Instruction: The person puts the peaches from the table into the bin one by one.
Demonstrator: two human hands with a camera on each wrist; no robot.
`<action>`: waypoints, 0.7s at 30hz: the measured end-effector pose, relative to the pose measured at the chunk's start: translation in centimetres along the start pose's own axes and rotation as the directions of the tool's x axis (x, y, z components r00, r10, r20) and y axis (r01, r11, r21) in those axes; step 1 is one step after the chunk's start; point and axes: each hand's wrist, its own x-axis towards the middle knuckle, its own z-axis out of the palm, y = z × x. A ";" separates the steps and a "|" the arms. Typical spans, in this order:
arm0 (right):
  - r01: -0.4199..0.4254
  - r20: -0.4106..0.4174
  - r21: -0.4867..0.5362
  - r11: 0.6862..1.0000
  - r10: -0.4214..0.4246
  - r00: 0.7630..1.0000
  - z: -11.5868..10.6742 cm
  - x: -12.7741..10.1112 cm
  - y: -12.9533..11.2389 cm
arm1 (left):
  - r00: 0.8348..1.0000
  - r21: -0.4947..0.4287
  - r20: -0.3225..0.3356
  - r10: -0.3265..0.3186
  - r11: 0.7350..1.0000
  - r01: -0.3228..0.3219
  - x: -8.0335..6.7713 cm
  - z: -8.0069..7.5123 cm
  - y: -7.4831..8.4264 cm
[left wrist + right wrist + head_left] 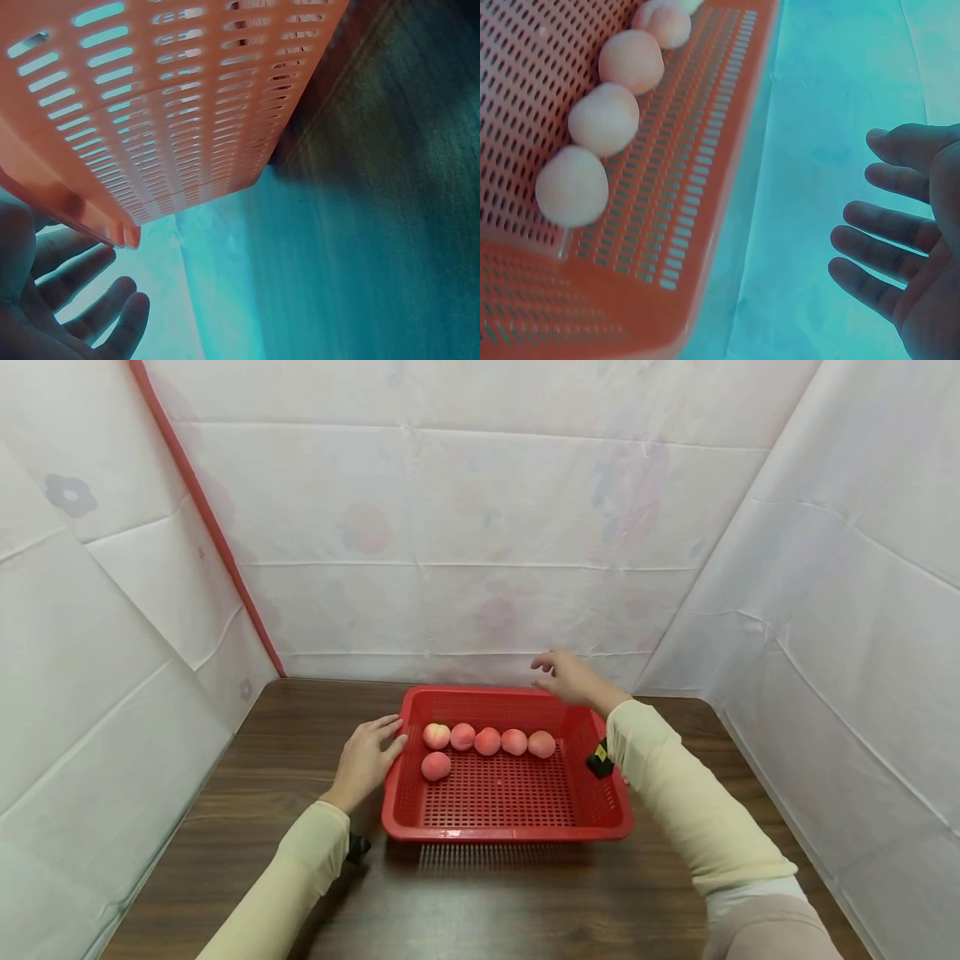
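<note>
A red plastic basket (498,834) with slotted walls and a perforated floor stands on the table. Several pinkish peaches (487,742) form a row along its back wall, and one more peach (436,767) lies just in front of the row's left end. My left hand (366,758) is at the basket's left rim, its fingers loosely extended; the left wrist view shows the fingers (109,307) outside the rim. Above the back right corner hovers my right hand (573,679), fingers spread and slightly bent, holding nothing. In the right wrist view it is apart from the basket and peaches.
The dark wooden table (465,902) extends around the basket on all sides. Pale printed sheeting (487,527) forms walls at the back, left and right. A red strip (210,518) runs down the left back corner. A black device (600,762) is on the right wrist.
</note>
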 end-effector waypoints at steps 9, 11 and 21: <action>-0.019 -0.055 -0.006 1.000 0.018 0.998 -1.4 -1.0 1.9 | 1.000 -0.015 -0.008 0.010 1.000 -0.010 0.1 0.2 -0.2; -0.028 -0.061 -0.003 1.000 0.027 0.998 -1.7 -1.2 2.3 | 1.000 -0.014 -0.001 0.008 1.000 -0.008 0.1 0.2 -0.2; -0.091 -0.064 -0.019 0.996 0.090 0.994 -2.5 -2.4 4.2 | 1.000 -0.011 0.018 -0.009 1.000 0.010 -0.1 0.1 -0.1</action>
